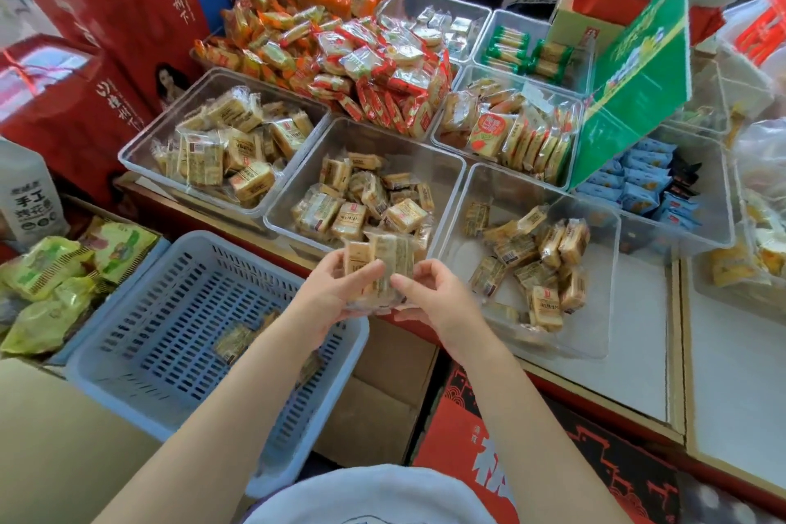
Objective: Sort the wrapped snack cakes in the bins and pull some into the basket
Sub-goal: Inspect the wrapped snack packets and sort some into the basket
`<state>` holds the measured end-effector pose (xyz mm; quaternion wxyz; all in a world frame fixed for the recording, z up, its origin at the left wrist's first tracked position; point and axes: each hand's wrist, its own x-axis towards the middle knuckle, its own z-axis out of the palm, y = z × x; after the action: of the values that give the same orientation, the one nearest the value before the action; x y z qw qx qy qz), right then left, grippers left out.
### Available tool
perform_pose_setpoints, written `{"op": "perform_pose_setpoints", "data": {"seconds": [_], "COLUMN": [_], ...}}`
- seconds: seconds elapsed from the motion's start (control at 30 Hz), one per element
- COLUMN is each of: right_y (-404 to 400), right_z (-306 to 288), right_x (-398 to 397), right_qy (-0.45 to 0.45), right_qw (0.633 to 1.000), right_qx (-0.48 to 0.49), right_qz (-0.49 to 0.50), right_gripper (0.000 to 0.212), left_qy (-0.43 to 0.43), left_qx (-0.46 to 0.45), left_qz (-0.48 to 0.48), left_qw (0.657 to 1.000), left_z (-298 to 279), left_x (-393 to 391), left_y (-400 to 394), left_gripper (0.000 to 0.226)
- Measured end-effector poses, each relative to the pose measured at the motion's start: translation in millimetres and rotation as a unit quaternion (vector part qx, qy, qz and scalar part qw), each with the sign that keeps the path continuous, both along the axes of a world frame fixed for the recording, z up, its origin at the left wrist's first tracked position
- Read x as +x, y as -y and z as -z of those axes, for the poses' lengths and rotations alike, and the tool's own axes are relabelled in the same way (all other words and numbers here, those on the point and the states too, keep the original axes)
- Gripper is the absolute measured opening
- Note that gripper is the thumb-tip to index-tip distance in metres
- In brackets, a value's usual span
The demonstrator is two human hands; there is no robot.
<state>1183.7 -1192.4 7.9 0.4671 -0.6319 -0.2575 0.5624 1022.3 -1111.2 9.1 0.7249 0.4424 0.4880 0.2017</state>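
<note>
Snack cakes held upright in both my hands.
My left hand [329,289] and right hand [429,294] grip the wrapped cakes [380,264], long axis vertical, above the basket's [140,357] right corner.

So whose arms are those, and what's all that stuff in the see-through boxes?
Those arms belong to a person wearing a camera on their head, so you see what they see, looking down. No robot here. The left hand and right hand together hold a bunch of wrapped snack cakes. In front are clear plastic bins holding more wrapped cakes. Below the left arm sits a blue basket with a few cakes already inside. Behind the bins is a heap of red and orange snack packs.
</note>
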Motion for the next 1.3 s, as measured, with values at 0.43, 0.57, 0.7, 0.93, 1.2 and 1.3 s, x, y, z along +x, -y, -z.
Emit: {"op": "perform_pose_setpoints", "data": {"seconds": [0.43,0.57,0.7,0.93,1.2,1.3], "right_y": [-128,-163,-164,-93,27,54], "right_z": [30,44,57,37,64,92], "right_x": [34,39,47,91,187,202], "right_qy": [0.124,0.136,0.152,0.141,0.234,0.227], "right_qw": [0.986,0.986,0.982,0.987,0.943,0.923], "right_qx": [-0.049,-0.062,-0.109,-0.037,-0.227,-0.279], "right_qz": [0.096,0.075,0.038,0.073,-0.068,-0.134], "right_gripper": [0.022,0.026,0.052,0.016,0.023,0.033], "left_qy": [-0.148,-0.325,-0.436,-0.314,-0.287,-0.325], "left_qx": [0.143,0.267,0.323,0.487,0.568,0.573], "left_qz": [-0.022,0.154,0.248,0.209,0.377,0.386], "left_qw": [0.978,0.894,0.803,0.788,0.673,0.646], "left_z": [43,66,84,81,119,124], "left_x": [0,22,19,60,139,144], "left_y": [-137,-157,-146,-91,31,46], "left_gripper": [0.05,0.076,0.084,0.073,0.07,0.072]}}
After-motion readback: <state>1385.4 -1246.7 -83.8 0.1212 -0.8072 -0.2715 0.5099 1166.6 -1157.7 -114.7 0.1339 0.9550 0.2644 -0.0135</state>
